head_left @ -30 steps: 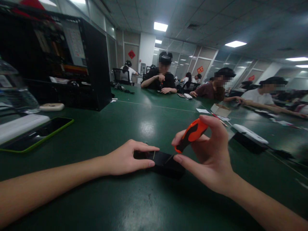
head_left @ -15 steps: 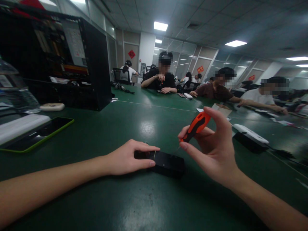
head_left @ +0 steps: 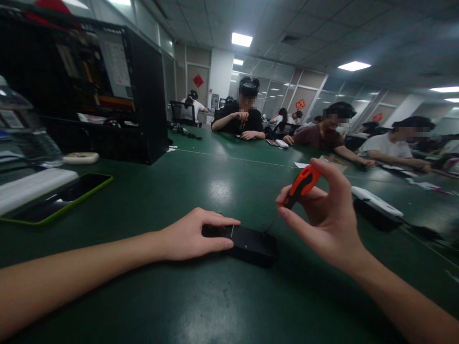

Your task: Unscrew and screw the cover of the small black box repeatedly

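A black rectangular box (head_left: 253,244) lies on the green table in front of me. My left hand (head_left: 201,234) grips its left end, thumb along the near side and index finger along the far side. To the right, my right hand (head_left: 328,215) holds a screwdriver (head_left: 303,185) with an orange and black handle, tilted, its top end against the index finger. Its thin dark shaft points down and left, the tip at or just over the box's far right part. Whether the tip touches cannot be made out.
An opened computer case (head_left: 147,95) stands at the back left, by a plastic bottle (head_left: 27,124) and a green-edged phone (head_left: 60,196). On the right lies a white device on a black block (head_left: 376,208). Several people sit around the table, one across (head_left: 244,114).
My right hand and the screwdriver have shifted slightly right, and the shaft now shows more clearly near the box. The left hand keeps its hold on the box.
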Available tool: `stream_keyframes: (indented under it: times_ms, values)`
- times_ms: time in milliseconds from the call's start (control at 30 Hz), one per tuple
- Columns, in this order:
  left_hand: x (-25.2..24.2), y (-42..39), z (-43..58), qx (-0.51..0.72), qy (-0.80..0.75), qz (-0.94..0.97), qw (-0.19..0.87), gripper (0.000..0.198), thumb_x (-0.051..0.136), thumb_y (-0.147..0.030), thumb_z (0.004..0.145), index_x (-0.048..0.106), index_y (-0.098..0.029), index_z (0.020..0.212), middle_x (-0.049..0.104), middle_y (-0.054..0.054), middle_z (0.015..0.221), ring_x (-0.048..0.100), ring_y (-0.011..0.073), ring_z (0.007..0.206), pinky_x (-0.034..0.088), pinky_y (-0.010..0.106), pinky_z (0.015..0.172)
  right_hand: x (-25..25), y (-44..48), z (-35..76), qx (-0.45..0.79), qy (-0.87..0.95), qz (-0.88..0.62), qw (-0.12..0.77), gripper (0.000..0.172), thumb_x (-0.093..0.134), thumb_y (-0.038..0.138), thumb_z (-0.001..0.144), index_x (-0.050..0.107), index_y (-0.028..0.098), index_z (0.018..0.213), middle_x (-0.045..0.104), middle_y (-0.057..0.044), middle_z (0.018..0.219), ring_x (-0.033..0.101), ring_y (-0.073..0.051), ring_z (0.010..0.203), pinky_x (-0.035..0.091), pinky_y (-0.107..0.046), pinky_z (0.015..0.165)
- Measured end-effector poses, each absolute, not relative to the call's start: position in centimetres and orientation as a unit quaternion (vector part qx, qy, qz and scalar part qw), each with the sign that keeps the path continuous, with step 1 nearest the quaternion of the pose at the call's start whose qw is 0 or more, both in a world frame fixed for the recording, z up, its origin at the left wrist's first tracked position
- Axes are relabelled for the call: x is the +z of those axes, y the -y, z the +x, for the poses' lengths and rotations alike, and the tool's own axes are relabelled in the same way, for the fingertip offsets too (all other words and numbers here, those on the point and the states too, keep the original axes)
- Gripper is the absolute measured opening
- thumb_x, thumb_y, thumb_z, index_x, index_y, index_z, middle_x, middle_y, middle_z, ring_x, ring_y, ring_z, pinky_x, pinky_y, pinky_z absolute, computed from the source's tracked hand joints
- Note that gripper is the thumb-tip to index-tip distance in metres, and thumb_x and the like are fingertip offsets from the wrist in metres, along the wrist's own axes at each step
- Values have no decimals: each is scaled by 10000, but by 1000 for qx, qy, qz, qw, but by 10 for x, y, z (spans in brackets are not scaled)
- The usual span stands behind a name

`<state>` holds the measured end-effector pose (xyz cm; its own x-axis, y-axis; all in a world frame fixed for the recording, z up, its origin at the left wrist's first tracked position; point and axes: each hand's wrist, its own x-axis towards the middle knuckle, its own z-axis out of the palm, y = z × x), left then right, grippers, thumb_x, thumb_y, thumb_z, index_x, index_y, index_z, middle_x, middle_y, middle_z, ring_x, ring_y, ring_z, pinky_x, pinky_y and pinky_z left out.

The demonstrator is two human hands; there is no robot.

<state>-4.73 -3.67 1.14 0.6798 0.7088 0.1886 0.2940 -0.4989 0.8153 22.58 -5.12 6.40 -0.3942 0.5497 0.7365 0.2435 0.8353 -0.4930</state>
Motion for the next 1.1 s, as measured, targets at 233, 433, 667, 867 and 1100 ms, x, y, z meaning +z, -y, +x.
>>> stream_keyframes:
  times_ms: [233,433,667,867,1100]
  values:
    - [11,37,-47,262,-302,826,397,473,710,-336,914,647,-199,1362,741,68,1201,689,218,1025,502,303,898,63,50,225,151,818,-237,503,861,714,67,822,327,436,1497,623,5,988,657,-184,916,571,-401,876]
    - [11,36,-47,264,-299,828,395,463,709,-332,912,654,-203,1354,748,71,1183,693,218,1004,512,309,891,63,49,227,141,821,-256,490,864,727,101,827,306,434,1503,619,0,1014,657,-199,938,567,-441,909]
    - [11,36,-48,262,-300,828,394,479,710,-346,908,648,-201,1361,741,86,1213,691,236,1040,512,331,916,62,48,227,173,814,-258,492,849,724,89,834,307,423,1494,628,-3,1022,649,-193,957,552,-429,923]
    - [12,37,-47,259,-302,830,392,475,703,-345,912,650,-193,1358,745,86,1195,695,236,1020,514,316,890,68,50,226,189,820,-232,487,799,729,54,818,371,433,1425,617,-4,1058,645,-168,956,575,-361,878]
    - [12,37,-47,258,-304,829,392,469,703,-335,912,653,-190,1356,744,82,1181,687,221,1000,503,310,895,68,52,227,209,824,-256,461,802,688,89,859,278,394,1478,620,-11,1048,643,-174,973,559,-398,930]
